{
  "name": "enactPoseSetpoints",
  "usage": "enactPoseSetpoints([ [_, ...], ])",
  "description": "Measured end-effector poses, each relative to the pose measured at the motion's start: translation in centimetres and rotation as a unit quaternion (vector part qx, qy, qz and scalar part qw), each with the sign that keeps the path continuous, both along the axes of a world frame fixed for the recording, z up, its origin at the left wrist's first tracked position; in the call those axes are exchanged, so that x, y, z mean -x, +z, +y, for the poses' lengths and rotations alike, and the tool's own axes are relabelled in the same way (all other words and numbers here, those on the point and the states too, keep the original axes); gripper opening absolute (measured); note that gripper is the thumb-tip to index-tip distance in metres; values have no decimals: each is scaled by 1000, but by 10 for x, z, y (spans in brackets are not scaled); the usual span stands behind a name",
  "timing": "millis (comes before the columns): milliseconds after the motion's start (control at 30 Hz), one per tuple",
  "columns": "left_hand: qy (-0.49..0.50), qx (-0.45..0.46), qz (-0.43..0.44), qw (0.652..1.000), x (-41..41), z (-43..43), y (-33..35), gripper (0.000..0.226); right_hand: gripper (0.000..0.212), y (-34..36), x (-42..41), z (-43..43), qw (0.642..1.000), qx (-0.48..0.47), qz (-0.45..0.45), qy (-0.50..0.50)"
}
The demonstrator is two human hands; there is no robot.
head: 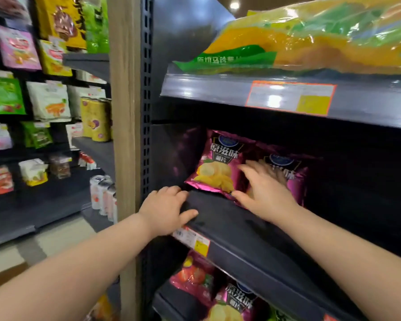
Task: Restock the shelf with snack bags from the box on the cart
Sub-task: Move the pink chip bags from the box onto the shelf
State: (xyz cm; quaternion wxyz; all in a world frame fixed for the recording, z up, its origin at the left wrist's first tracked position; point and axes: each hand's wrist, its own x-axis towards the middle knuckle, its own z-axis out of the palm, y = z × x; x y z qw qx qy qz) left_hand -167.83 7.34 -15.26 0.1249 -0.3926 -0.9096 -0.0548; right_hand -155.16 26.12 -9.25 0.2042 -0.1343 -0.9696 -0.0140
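Two magenta chip bags stand at the back of the dark middle shelf. The left bag leans upright and shows yellow chips. The right bag is partly behind my right hand, which lies flat against it with fingers spread. My left hand rests on the shelf's front left corner, fingers curled over the edge, holding no bag. The cart and the box are out of view.
A yellow and green bag lies on the upper shelf above a price label. More magenta bags sit on the lower shelf. A wooden post and a neighbouring rack of snacks and cans stand to the left.
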Motion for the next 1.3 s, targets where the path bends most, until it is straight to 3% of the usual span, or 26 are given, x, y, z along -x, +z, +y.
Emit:
enactPoseSetpoints([
  [233,132,58,-8,990,-16,-91,-25,68,58,-22,41,-85,979,-69,-63,179],
  [433,238,55,-81,966,-27,-200,-58,85,51,-56,59,-161,957,-75,-104,260],
  [567,297,49,-96,949,-39,-275,-87,67,50,-83,70,-213,941,-77,-144,296],
  [733,367,78,-148,915,-58,-371,-120,68,44,-122,84,-294,918,-52,-206,334],
  [1033,422,94,-248,867,-83,-512,-179,70,51,-199,99,-415,889,-3,-334,313],
  [1300,391,53,-368,842,-71,-526,-239,73,50,-240,103,-435,875,23,-413,253],
])
